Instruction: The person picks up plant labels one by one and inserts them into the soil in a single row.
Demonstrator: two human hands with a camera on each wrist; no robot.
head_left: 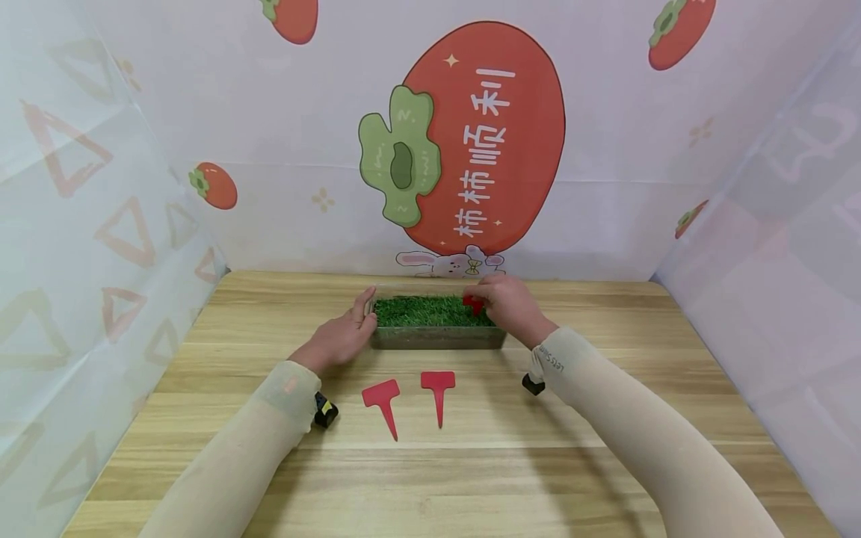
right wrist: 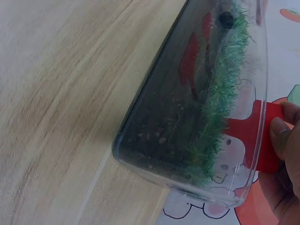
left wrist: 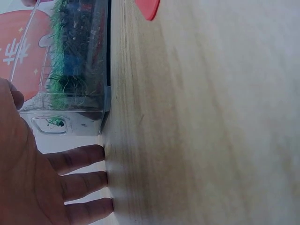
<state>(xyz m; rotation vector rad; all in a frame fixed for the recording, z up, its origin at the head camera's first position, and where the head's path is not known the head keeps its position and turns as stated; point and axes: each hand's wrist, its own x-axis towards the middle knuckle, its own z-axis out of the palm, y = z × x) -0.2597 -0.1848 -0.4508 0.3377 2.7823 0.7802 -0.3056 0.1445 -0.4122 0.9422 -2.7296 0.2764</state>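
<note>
A clear plastic planter box (head_left: 437,339) holds green artificial grass (head_left: 424,310) over a dark layer with small stones. My right hand (head_left: 507,302) pinches a red T-shaped plant label (right wrist: 269,140) by its wide head at the box's right end. The label's narrow stem points down at the grass; its tip is hidden. At the left end, my left hand (head_left: 339,332) rests against the box, its lower fingers (left wrist: 84,185) straight. Nearer to me, two more red labels, a left label (head_left: 381,394) and a right label (head_left: 439,381), lie flat on the table.
The wooden table (head_left: 464,486) meets a printed cloth backdrop (head_left: 303,127) just behind the box. Cloth walls stand on both sides. Dark camera mounts show below both wrists, a left mount (head_left: 326,410) and a right mount (head_left: 534,384).
</note>
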